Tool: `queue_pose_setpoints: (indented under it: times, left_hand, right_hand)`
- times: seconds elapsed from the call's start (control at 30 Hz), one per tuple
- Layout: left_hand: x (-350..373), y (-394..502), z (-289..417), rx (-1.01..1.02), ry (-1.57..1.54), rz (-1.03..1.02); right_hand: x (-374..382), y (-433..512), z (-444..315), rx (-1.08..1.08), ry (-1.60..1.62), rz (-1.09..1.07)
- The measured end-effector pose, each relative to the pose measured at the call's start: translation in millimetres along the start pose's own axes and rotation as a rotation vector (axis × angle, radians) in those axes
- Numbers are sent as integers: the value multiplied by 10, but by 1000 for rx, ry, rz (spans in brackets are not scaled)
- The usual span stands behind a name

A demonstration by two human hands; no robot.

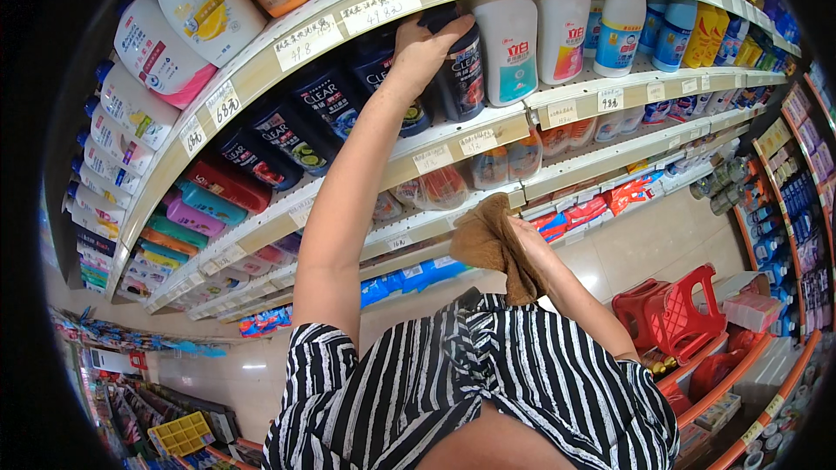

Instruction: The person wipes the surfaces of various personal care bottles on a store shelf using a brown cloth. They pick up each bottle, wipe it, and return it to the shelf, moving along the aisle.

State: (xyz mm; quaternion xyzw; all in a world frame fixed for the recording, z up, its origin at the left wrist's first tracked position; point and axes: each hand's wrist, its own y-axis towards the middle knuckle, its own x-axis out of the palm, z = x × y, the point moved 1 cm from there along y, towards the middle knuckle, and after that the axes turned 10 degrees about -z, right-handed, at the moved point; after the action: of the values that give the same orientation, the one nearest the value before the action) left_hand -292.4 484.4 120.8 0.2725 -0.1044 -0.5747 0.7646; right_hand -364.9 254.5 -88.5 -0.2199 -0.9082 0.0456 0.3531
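My left hand reaches up to the middle shelf, its fingers and thumb around the upper part of a dark blue Clear shampoo bottle. The fingertips are partly hidden behind the bottles. Left of it stand more dark Clear bottles in a row. On its right is a white bottle with a teal label. Lower down, close to my body, my right hand holds a crumpled brown cloth, which hangs down in front of my striped shirt.
An upper shelf edge with price tags overhangs the bottles. Large white pump bottles stand above. Bagged goods lie on the lowest level. At right, a red plastic stool sits beside orange-edged shelving. A yellow tray lies lower left.
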Motion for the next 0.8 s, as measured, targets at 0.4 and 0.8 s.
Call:
queue_pose_setpoints:
  times: [0.4,0.8]
  left_hand:
    - [0,-201,-458,182,707,307]
    - [332,-985,-1061,-186,305,437]
  right_hand:
    - [-80,34,37,1,-51,-46]
    - [-187,93,203,62,-48,43]
